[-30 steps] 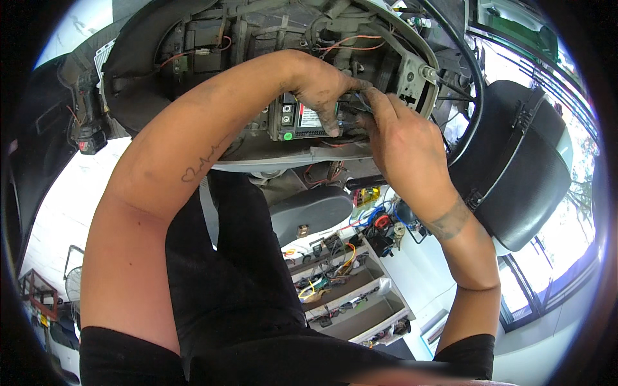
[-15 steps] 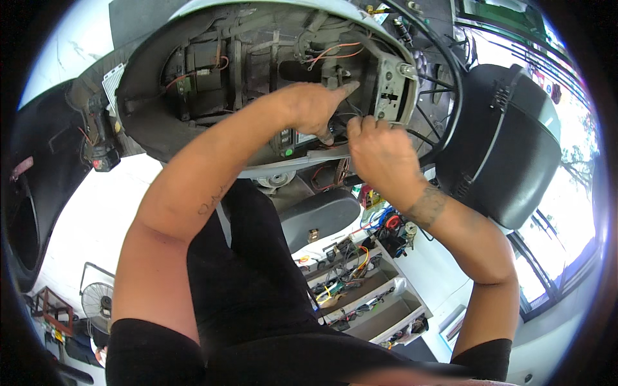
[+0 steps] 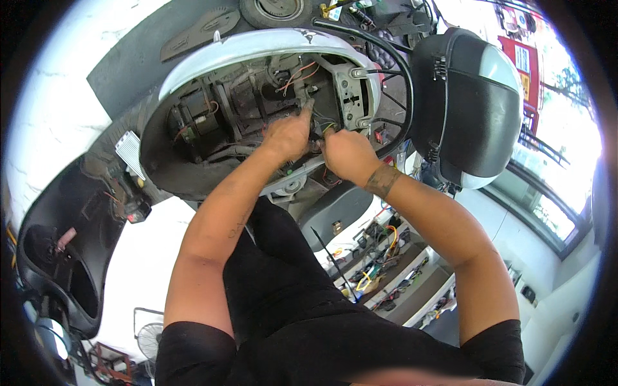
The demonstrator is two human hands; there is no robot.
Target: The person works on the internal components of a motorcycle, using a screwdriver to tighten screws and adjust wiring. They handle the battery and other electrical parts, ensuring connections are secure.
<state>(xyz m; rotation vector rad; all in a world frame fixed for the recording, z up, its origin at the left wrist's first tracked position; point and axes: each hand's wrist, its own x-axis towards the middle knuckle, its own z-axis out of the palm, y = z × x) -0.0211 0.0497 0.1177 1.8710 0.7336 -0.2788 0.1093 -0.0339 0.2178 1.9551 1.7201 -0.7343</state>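
Head view shows both hands inside an opened vehicle body (image 3: 241,48), which surrounds them with its pale rim. The left hand (image 3: 288,137) has its fingers bent, with one finger reaching farther into the cavity. The right hand (image 3: 349,154) is just beside it, with its fingers curled inward, and the fingertips of both hands come near each other. Thin wires (image 3: 327,123) are between and just beyond the fingertips; whether either hand is pinching one of them I cannot tell, because the fingers hide this place.

Farther from the person than the hands, orange wires (image 3: 297,78) lie within the cavity. Just beyond the right hand is a metal bracket (image 3: 352,103), and to its right passes a black curved bar (image 3: 408,83). A black case (image 3: 473,103) stands farther right of this hand. Nearer to the person, below the right hand, is a grey padded part (image 3: 338,212).
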